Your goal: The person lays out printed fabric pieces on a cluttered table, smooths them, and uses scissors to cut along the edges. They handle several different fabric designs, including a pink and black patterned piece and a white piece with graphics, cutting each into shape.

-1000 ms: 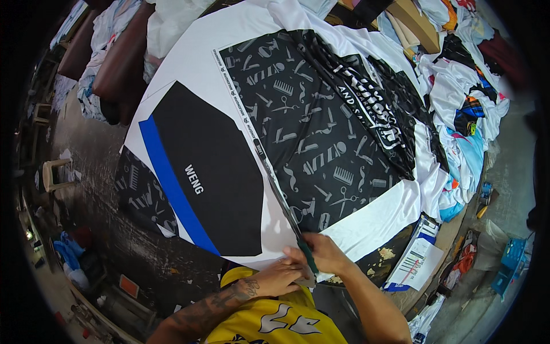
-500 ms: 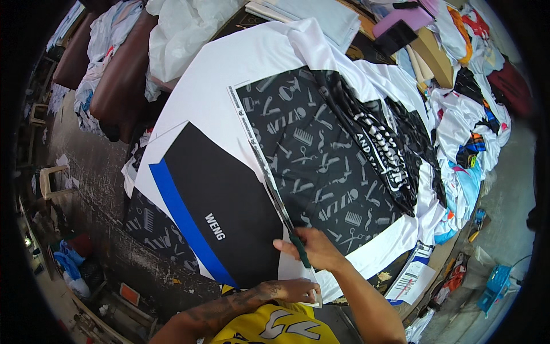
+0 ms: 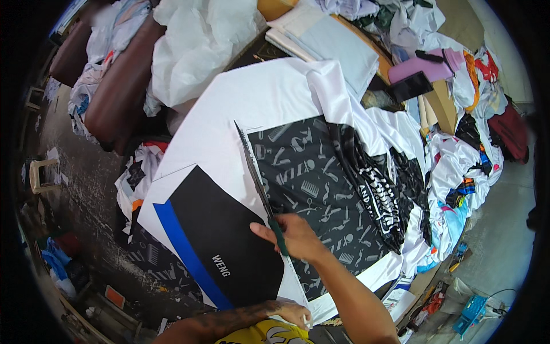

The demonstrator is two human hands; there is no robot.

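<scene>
My right hand (image 3: pixel 291 234) grips green-handled scissors (image 3: pixel 277 235), whose long dark blades lie along the printed strip between two panels on white fabric (image 3: pixel 213 120). Left of the blades is a black panel (image 3: pixel 203 226) with a blue band and white lettering; right of them is a black panel (image 3: pixel 321 223) with a grey barber-tool pattern, bunched with white lettering along its right side. My left hand (image 3: pixel 295 314) is low at the fabric's near edge, its fingers closed on that white edge, partly hidden by my right forearm.
Heaped garments (image 3: pixel 458 166) cover the right side, with a pink bottle (image 3: pixel 409 70), dark phone (image 3: pixel 407 89) and folded pale cloth (image 3: pixel 323 43) behind. White translucent material (image 3: pixel 195 40) and brown padded seating (image 3: pixel 112 97) are at the back left. A stool (image 3: pixel 43 172) stands left, blue tool case (image 3: pixel 467 315) lower right.
My right hand and the scissors have moved up along the strip, away from my body. My left hand stays at the near edge. The view has shifted, showing more of the back.
</scene>
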